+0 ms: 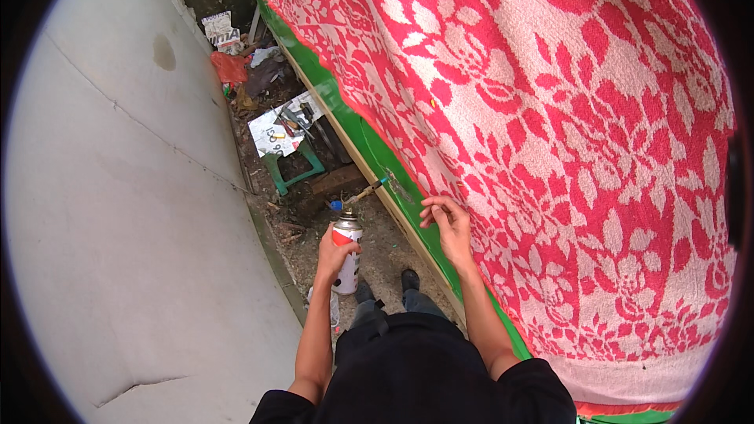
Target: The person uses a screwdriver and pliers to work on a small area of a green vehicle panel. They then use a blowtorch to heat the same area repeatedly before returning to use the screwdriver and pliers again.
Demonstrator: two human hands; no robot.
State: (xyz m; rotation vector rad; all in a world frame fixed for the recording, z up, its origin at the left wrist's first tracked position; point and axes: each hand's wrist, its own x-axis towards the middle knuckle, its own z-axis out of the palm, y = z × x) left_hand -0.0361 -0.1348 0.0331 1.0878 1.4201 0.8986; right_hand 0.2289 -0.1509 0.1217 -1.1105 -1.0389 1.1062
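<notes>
My left hand [338, 251] grips a white and red gas canister [347, 267]. On its top is a brass torch head [363, 195] with a blue knob [337, 205]. Bright blue-green at the nozzle's tip, perhaps flame, lies close to the green panel [369, 141], near a scuffed grey patch [399, 187]. My right hand [444, 220] is open, fingers loosely bent, at the hem of a red and pale floral cloth [565, 149] draped over the panel. I cannot tell whether it touches the cloth.
A pale wall [126, 212] runs along my left, a timber rail [330, 126] below the panel. Ahead on the narrow ground [290, 243] are a green stool [302, 177], a white board [267, 133] with tools on it, an orange bag [228, 68] and debris.
</notes>
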